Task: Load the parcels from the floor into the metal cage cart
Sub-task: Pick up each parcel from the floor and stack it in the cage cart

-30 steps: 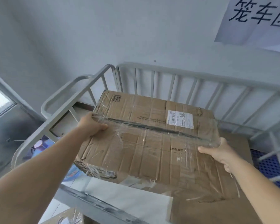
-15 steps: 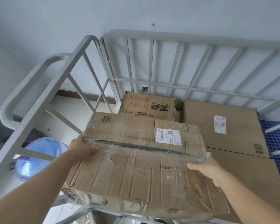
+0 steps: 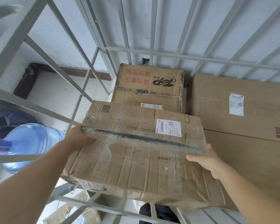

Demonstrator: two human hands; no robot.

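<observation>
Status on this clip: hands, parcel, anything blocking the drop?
Left hand and right hand grip taped parcel by its ends. Parcel held over cage cart. Printed box and plain box already inside, close beyond.

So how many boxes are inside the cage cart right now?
3 lie in it: a red-printed box at the back, a plain box beside it, and a big box nearer. The taped parcel is held above; it may hide more.

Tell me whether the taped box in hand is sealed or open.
Sealed: clear tape runs along the taped box top seam, flaps flat, held by left hand and right hand.
</observation>
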